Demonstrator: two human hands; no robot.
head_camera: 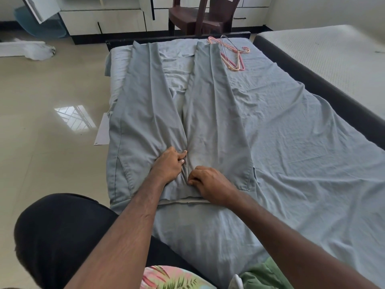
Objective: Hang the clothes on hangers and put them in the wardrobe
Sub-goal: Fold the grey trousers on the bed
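1. Grey trousers (210, 113) lie flat on the bed (302, 155), waistband at the near end, both legs running away toward the far end. The legs spread apart from the crotch, with wrinkled blue-grey sheet showing between them.
2. Left hand (169, 164) rests on the trousers just left of the fly; its grip is closed on the cloth, fingers curled, thumb and forefinger pinching the left edge of the fly.
3. Right hand (209, 181) sits just right of the fly and a little nearer; its grip is also closed, fingertips curled in and pinching the fabric at the lower part of the fly. The two hands are close together, not touching.
4. Hangers (233, 54): a small loose pile, pink, cream and wire, on the sheet at the far right of the bed, just beside the end of the right trouser leg.
5. Near edge: a floral cloth (173, 277) and a green cloth (264, 274) lie at the foot of the view, partly cut off.
6. Far side: dark chair (200, 15) beyond the bed, white drawers (104, 19) behind it. A second mattress (325, 65) lies to the right.
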